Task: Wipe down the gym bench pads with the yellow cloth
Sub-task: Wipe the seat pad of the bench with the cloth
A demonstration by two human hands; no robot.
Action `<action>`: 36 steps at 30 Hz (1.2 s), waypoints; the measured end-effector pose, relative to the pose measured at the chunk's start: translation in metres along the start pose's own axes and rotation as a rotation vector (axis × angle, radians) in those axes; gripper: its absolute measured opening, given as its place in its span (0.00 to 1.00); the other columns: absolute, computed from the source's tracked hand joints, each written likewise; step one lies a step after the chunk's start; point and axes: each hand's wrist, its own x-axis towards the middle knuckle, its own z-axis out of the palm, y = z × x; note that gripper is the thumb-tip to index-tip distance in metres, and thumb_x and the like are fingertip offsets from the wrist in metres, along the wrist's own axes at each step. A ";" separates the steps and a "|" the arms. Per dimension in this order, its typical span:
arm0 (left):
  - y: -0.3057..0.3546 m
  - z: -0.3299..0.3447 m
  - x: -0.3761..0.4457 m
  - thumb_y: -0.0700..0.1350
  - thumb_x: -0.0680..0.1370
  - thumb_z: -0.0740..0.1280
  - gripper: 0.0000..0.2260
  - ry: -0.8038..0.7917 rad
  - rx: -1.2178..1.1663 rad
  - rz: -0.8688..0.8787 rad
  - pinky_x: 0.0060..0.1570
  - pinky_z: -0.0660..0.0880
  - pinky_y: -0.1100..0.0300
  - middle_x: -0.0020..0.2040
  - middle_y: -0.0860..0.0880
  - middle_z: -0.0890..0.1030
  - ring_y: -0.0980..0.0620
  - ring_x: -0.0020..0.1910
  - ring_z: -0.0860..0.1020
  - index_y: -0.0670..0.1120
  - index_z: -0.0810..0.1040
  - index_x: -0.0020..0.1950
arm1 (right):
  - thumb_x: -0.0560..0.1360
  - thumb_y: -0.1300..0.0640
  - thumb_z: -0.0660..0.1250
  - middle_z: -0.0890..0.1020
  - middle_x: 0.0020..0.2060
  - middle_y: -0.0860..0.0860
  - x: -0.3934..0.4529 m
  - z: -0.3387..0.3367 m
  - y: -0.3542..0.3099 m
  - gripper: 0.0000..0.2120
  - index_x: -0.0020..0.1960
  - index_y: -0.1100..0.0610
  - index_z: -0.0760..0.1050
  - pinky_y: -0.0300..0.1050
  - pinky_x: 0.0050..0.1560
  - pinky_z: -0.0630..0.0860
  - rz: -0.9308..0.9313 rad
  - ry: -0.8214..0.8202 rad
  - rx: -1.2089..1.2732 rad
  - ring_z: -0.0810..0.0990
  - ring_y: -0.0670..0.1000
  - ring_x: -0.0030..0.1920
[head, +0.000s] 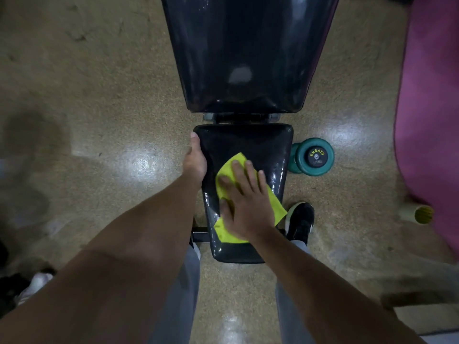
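Observation:
The black gym bench runs away from me down the middle of the view: a small seat pad (pixel 258 142) near me and a larger back pad (pixel 246 53) beyond a metal hinge. A yellow cloth (pixel 234 165) lies flat on the seat pad. My right hand (pixel 244 207) presses down on the cloth with fingers spread, covering its middle. My left hand (pixel 196 162) grips the seat pad's left edge, thumb pointing away from me.
A teal dumbbell (pixel 314 156) lies on the floor right of the seat. A pink mat (pixel 432 108) fills the right side, with a yellow-capped tube (pixel 419 214) beside it. My black shoe (pixel 300 223) stands by the seat's right edge. Speckled tan floor surrounds the bench.

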 end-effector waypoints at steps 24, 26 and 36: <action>0.009 0.002 -0.023 0.91 0.47 0.52 0.65 0.063 0.035 0.027 0.75 0.70 0.43 0.68 0.47 0.82 0.43 0.69 0.78 0.52 0.80 0.72 | 0.79 0.45 0.63 0.62 0.82 0.56 -0.065 0.017 -0.020 0.24 0.74 0.50 0.72 0.68 0.80 0.56 -0.121 -0.018 -0.055 0.55 0.63 0.83; 0.010 0.003 -0.027 0.91 0.47 0.53 0.65 0.071 0.027 0.026 0.75 0.71 0.44 0.67 0.48 0.83 0.43 0.69 0.79 0.52 0.80 0.72 | 0.79 0.45 0.62 0.62 0.82 0.56 -0.062 0.012 -0.008 0.24 0.74 0.50 0.73 0.68 0.80 0.55 -0.058 0.032 -0.029 0.55 0.63 0.83; 0.023 0.008 -0.051 0.83 0.67 0.52 0.48 0.096 0.092 0.034 0.74 0.72 0.43 0.66 0.46 0.83 0.41 0.67 0.79 0.50 0.80 0.70 | 0.79 0.45 0.61 0.61 0.82 0.56 -0.077 0.018 0.000 0.26 0.75 0.50 0.72 0.70 0.79 0.56 -0.013 0.089 0.028 0.53 0.63 0.83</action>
